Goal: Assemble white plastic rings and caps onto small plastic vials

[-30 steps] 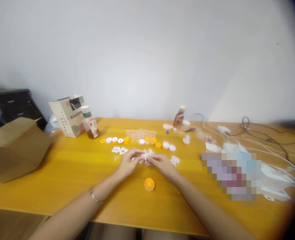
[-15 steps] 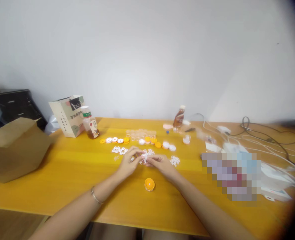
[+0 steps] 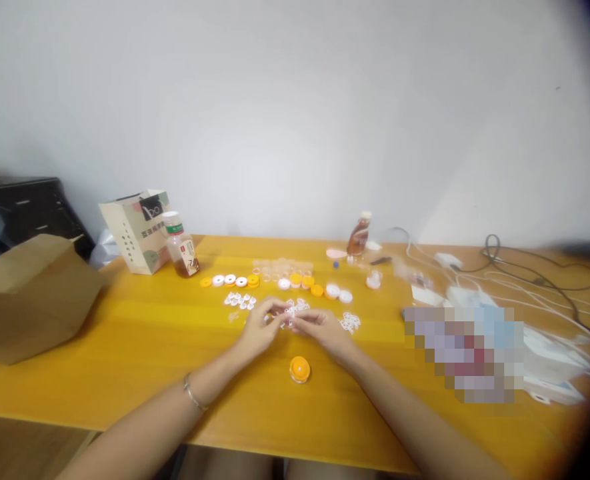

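Since the previous frame: very little shift. Left hand [image 3: 263,325] has its upper fingers slightly lower and more curled; loose pieces on the table [image 3: 245,407] lie as they were.

Both hands meet mid-table, thumbs and forefingers nearly closed in a pinch on a small white piece [image 3: 291,315]. Its shape is too small and blurred to tell. Left fingers loosely curled; right hand [image 3: 325,331] flatter, fingertips together.

White heap [image 3: 301,304] just behind the fingertips. White tabs [image 3: 240,301] left of the hands, white links [image 3: 351,322] to their right. Orange-topped round piece [image 3: 299,369] alone between the forearms, toward the front edge.

Farther back: a row of orange and white discs [image 3: 230,281] on the left, more discs [image 3: 307,283] right of it, clear cups [image 3: 282,268] behind, toward the back edge.

Back left corner: printed bag [image 3: 137,240], upright, with a labelled bottle [image 3: 181,250] beside it. Brown paper bag [image 3: 35,300] at the left edge. Amber bottle [image 3: 359,235] by the back edge, right of centre. Cables [image 3: 539,277] tangled toward the back right corner.
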A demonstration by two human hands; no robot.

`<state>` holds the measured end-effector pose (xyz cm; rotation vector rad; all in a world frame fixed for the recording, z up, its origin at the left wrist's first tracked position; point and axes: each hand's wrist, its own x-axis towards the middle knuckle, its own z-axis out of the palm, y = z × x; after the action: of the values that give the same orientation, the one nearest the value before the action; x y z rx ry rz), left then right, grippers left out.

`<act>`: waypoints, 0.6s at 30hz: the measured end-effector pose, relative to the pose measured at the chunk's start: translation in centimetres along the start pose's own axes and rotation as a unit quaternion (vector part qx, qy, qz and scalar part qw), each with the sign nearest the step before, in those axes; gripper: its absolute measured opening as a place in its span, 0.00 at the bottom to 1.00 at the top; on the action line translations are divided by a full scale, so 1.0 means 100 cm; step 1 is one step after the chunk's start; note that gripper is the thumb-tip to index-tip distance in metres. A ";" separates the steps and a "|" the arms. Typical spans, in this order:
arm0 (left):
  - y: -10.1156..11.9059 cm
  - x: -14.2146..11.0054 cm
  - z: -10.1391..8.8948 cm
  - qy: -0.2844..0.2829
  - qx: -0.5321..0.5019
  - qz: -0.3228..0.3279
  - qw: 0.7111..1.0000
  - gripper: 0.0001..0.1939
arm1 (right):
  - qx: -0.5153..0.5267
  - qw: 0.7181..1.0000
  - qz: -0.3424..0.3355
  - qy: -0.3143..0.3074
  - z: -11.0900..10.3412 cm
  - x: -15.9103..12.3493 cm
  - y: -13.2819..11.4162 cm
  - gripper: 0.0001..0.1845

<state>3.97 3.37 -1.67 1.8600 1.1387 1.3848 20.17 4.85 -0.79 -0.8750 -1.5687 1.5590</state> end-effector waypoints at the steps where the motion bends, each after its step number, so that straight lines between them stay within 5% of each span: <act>1: 0.000 0.000 0.000 -0.002 -0.002 -0.002 1.000 0.07 | -0.006 1.000 -0.003 0.005 0.000 0.000 0.000 0.15; 12: -0.006 0.003 0.001 -0.029 -0.014 -0.039 0.999 0.06 | -0.086 0.995 -0.041 0.043 0.003 0.000 0.000 0.12; 18: -0.005 0.006 -0.002 -0.031 -0.046 -0.047 0.997 0.07 | 0.027 0.999 -0.013 0.013 0.002 0.000 0.001 0.13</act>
<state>3.68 4.14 -1.75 1.7503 1.0986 1.2967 20.03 4.78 -0.89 -0.8384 -1.5071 1.5572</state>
